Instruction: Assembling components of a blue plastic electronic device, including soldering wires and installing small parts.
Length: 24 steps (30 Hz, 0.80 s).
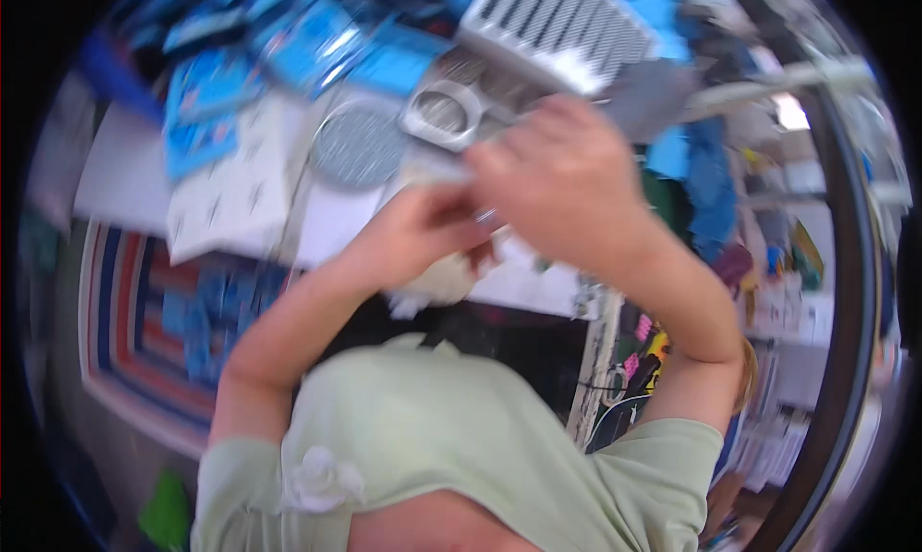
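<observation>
My left hand [415, 230] and my right hand [571, 182] meet over the front of the white table, both blurred by motion. The left fingers are curled inward, and those of the right bend down close beside them. A small silvery glint shows where the hands come together; whatever they pinch is too smeared to name. Just past them lies a grey metal square piece with a round opening [442, 113]. To its left is a round grey disc with a speckled surface [360, 144]. Below my left hand sits a soft off-white bundle [437, 281].
A white slatted box [562, 33] stands at the back. Many blue flat packets [307, 48] are heaped at the far left, next to a white sheet with small dark marks [235, 192]. A striped mat [125, 336] lies lower left; shelves [783, 312] stand right.
</observation>
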{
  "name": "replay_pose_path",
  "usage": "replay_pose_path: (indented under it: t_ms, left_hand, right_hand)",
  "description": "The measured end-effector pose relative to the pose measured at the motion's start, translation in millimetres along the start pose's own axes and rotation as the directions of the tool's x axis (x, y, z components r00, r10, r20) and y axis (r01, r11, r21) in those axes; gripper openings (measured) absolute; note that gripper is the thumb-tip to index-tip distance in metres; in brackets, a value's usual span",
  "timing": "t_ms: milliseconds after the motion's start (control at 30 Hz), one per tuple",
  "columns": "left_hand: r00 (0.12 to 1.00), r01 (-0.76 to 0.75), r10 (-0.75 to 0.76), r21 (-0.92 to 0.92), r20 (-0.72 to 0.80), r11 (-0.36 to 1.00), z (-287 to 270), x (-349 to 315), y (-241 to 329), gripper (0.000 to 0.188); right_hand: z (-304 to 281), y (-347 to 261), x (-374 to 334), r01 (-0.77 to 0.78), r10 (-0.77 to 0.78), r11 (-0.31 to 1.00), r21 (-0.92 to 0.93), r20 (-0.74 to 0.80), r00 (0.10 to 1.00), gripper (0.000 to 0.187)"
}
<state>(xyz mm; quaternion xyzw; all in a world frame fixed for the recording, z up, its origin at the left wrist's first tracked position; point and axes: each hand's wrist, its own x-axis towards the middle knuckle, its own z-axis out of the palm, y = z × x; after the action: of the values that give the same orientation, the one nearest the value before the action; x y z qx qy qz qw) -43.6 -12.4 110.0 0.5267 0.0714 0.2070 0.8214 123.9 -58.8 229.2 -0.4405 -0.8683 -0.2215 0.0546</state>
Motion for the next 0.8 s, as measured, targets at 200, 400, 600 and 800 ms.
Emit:
replay_pose_path:
  t_ms: [200, 400, 600, 800]
  left_hand:
    - [0.993, -0.086, 0.094, 0.105, -0.068, 0.991, -17.3, 10.7, -22.3, 0.029]
    - [0.995, -0.056, 0.064, 0.108, -0.073, 0.993, -17.2, 22.1, -28.3, 0.022]
    - [0.995, -0.039, 0.050, 0.127, -0.089, 0.991, -24.8, 30.9, -24.7, 0.019]
    - [0.999, -0.022, 0.025, 0.076, -0.037, 0.997, -13.5, 46.7, -29.8, 0.016]
  right_hand:
    - [-39.7, -5.2, -18.6, 0.155, -0.111, 0.979, 0.136, -0.284, 0.953, 0.013]
    - [-109.2, 8.7, -101.1, -0.249, 0.245, 0.968, 0.010, -0.208, 0.947, 0.017]
    - [-206.9, 20.0, -164.0, -0.607, 0.550, 0.724, -0.328, -0.257, 0.795, 0.013]
    - [-317.0, 17.2, -205.3, -0.902, 0.768, 0.297, -0.314, -0.482, 0.421, 0.020]
